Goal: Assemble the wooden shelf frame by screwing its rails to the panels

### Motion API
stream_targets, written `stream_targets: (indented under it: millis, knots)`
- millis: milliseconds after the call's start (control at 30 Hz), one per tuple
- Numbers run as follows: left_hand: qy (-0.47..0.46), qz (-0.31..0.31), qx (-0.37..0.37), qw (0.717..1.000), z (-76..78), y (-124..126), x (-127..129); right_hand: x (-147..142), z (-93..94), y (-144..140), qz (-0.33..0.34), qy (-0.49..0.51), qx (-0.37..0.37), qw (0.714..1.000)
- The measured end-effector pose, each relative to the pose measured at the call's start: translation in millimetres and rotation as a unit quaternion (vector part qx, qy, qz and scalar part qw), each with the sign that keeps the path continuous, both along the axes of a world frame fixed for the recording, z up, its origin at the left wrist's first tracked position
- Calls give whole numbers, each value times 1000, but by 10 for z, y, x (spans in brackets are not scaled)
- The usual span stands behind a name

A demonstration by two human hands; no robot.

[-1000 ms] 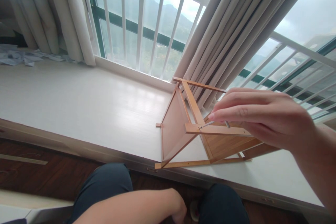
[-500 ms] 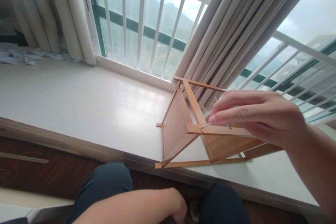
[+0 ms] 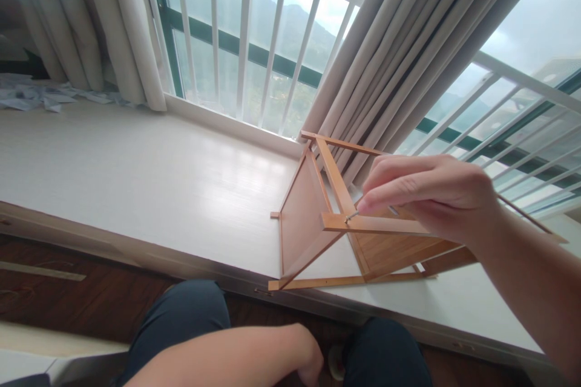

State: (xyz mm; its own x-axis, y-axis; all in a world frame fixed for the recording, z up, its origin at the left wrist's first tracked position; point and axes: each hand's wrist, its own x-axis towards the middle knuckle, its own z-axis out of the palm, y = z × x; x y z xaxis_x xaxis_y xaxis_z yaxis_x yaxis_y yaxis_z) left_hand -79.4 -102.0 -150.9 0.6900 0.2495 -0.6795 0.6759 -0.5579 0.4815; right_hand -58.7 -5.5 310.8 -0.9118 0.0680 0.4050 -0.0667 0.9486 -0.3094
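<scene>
Your right hand (image 3: 431, 199) is pinched shut, thumb and fingertips on a thin metal tool (image 3: 353, 216), probably a hex key or screw, hard to tell. Its tip sits on the near rail (image 3: 376, 225) of the wooden frame (image 3: 318, 217), right at the rail's left end where it meets the slanted leg.

Your left hand (image 3: 311, 363) is down between your knees at the bottom edge. Fingers are partly cut off, so can't tell if it's open or holding anything. It's well apart from the frame.

The frame lies on its side on the white window ledge (image 3: 136, 175), near the front edge, with its far corner just beside the curtain (image 3: 408, 42). The rail's long axis runs left to right under your right hand. The tool runs nearly along it, pointing left and slightly down. The contact point is just left of your fingertips, so the right hand is the nearer one by far.

Crumpled paper (image 3: 31, 95) sits at the far left of the ledge.
</scene>
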Motion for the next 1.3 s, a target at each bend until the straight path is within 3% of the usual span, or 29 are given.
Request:
stream_targets:
  millis: [100,233,400,567,967,1167,1300]
  knots:
    - [14,-11,-8,1000,-15,-1,13,-11,-39,33,-2,5,-35,999]
    - [-20,23,-12,999,-78,3,35,0,-75,92,-14,-13,-96,995]
    - [20,-30,-13,999,-85,10,27,11,-100,147,-33,-20,-147,988]
    - [-37,37,-4,999,-104,3,21,24,-61,145,-27,-20,-82,996]
    - [-22,7,-13,1000,-58,11,14,65,21,-22,-58,-39,127,989]
    - [-73,51,14,996,-52,-1,27,102,28,-72,-50,-61,144,986]
    - [-65,41,15,997,-61,4,19,132,33,-80,-57,-72,160,983]
